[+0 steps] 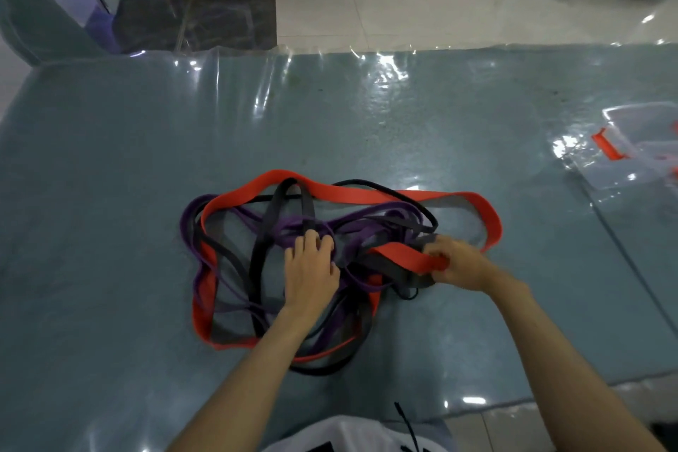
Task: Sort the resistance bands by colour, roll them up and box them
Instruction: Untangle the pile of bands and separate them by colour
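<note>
Clearly nothing is sorted: right hand [455, 260] fingers pinch a red band [400, 255], left hand [312, 268] fingers press the tangle [279, 268], box [638, 150] well right.

A table [128, 194] covered in grey-blue cloth under a glossy clear plastic sheet [385, 92] fills most of the view, its far edge meeting tiled floor at twelve o'clock. Near the centre, slightly toward six o'clock, lies a tangled heap of resistance bands: a wide red band [348, 194] looping along the heap's twelve-o'clock rim and out toward three o'clock, purple bands [190, 227] bulging at nine o'clock, and black bands [273, 213] threaded through the middle and down to six o'clock. At three o'clock, well apart from the heap, sits a clear plastic box [638, 154] with red clasps [609, 147].
</note>
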Available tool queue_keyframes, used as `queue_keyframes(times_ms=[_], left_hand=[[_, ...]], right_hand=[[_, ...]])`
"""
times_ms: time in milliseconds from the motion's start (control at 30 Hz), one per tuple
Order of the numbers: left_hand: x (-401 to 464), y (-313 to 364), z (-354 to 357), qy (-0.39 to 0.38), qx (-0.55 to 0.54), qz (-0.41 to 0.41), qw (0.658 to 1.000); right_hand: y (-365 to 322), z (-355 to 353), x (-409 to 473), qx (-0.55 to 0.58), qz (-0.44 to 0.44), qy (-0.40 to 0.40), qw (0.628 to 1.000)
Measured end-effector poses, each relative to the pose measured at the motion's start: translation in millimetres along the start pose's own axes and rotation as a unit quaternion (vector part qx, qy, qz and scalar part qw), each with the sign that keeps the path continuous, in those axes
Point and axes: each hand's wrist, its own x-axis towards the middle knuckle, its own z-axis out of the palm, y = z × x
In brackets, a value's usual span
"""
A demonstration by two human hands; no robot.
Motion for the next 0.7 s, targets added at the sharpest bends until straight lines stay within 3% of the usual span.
queue_keyframes(times_ms=[133, 233, 300, 333, 400, 500, 700], left_hand=[[9, 10, 12, 0.028, -0.070, 0.066, 0.995], [17, 13, 24, -0.136, -0.171, 0.110, 0.970], [23, 13, 31, -0.271, -0.168, 0.078, 0.945], [26, 14, 33, -0.299, -0.136, 0.069, 0.942], [29, 15, 39, -0.284, -0.092, 0.071, 0.952], [29, 19, 45, -0.264, -0.119, 0.050, 0.956], [21, 19, 51, -0.307, -0.195, 0.007, 0.931]], right_hand=[[22, -8, -7, -0.095, 0.023, -0.056, 0.994], [37, -4, -12, -0.123, 0.077, -0.102, 0.984], [44, 2, -15, -0.129, 0.102, -0.123, 0.979], [45, 5, -16, -0.128, 0.112, -0.133, 0.976], [45, 10, -17, -0.097, 0.130, -0.153, 0.975], [40, 13, -15, -0.005, 0.113, -0.168, 0.979], [28, 12, -13, 0.115, 0.150, -0.050, 0.981]])
